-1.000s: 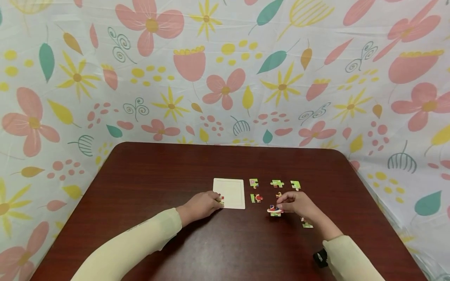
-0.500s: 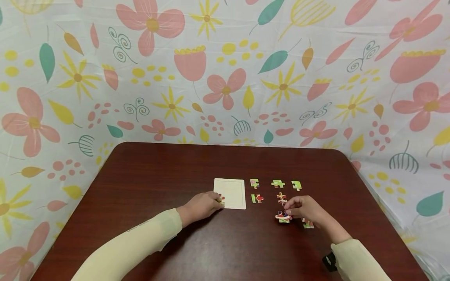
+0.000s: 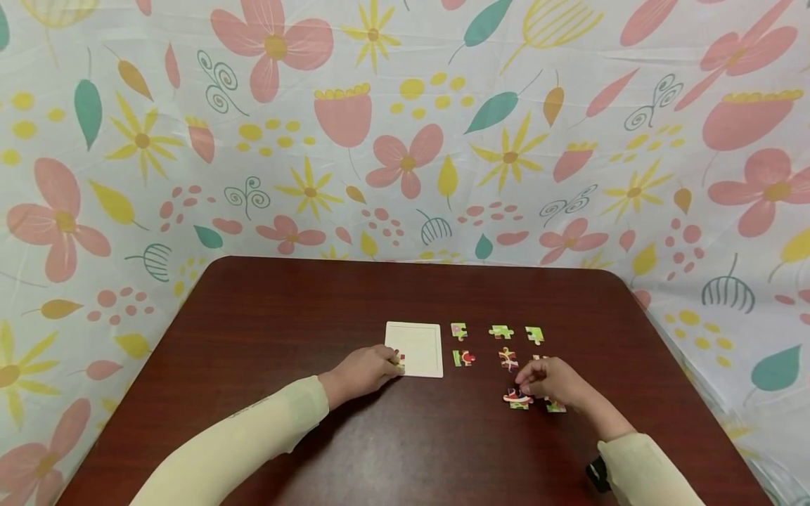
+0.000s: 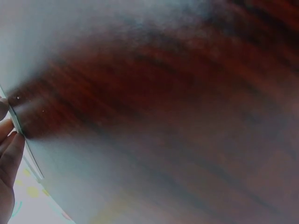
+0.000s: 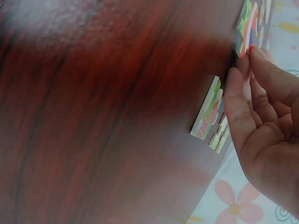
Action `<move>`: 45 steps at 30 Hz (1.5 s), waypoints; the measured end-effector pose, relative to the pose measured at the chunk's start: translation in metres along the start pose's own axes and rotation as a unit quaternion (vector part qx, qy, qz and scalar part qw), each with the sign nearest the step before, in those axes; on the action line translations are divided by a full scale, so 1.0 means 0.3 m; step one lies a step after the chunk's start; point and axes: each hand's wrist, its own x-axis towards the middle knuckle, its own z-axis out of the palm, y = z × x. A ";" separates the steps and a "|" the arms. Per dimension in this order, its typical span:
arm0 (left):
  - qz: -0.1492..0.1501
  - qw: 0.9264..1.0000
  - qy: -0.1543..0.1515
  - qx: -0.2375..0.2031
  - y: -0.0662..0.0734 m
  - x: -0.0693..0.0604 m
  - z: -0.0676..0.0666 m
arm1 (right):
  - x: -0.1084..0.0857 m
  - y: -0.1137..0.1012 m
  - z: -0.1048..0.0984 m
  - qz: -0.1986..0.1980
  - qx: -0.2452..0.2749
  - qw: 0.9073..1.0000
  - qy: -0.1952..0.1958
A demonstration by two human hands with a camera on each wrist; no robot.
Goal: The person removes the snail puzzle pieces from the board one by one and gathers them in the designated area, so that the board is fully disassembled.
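Note:
In the head view my left hand (image 3: pixel 363 374) grips the lower left corner of a cream square puzzle board (image 3: pixel 420 351); a small red and green patch shows in that corner by the fingertips. The left wrist view catches only those fingers (image 4: pixel 11 156) at the board's edge. My right hand (image 3: pixel 553 383) pinches a jigsaw piece (image 3: pixel 519 400) with a red and white curved picture, low over the table. In the right wrist view thumb and forefinger meet at the end of this piece (image 5: pixel 248 30). Beneath the hand another jigsaw piece (image 3: pixel 555 406) is partly hidden.
Several loose jigsaw pieces lie right of the board, among them a green one (image 3: pixel 501 332), a green corner one (image 3: pixel 534 335), a red and green one (image 3: pixel 464 358) and a red and yellow one (image 3: pixel 509 359). A floral cloth (image 3: pixel 405 211) hangs behind the dark wooden table (image 3: pixel 304 302).
My right hand has moved right and slightly toward me, bringing its jigsaw piece along. The red and yellow piece behind it has come into view. My left hand has kept its place on the board.

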 end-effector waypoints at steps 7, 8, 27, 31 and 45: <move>0.001 1.000 0.007 -0.005 0.001 -0.001 0.005 | 0.003 0.008 0.006 -0.006 -0.012 1.000 0.006; 0.001 1.000 0.008 -0.005 0.001 -0.001 0.005 | 0.004 0.008 0.007 -0.010 -0.017 1.000 0.008; -0.004 1.000 0.008 -0.010 0.003 -0.001 0.005 | 0.008 0.014 0.040 -0.055 -0.067 0.995 0.048; -0.003 1.000 0.009 -0.009 0.003 0.002 0.003 | 0.002 0.019 0.040 -0.062 -0.064 0.995 0.049; -0.004 1.000 0.012 -0.019 0.002 -0.007 0.009 | 0.009 -0.011 0.012 -0.022 -0.011 1.000 0.019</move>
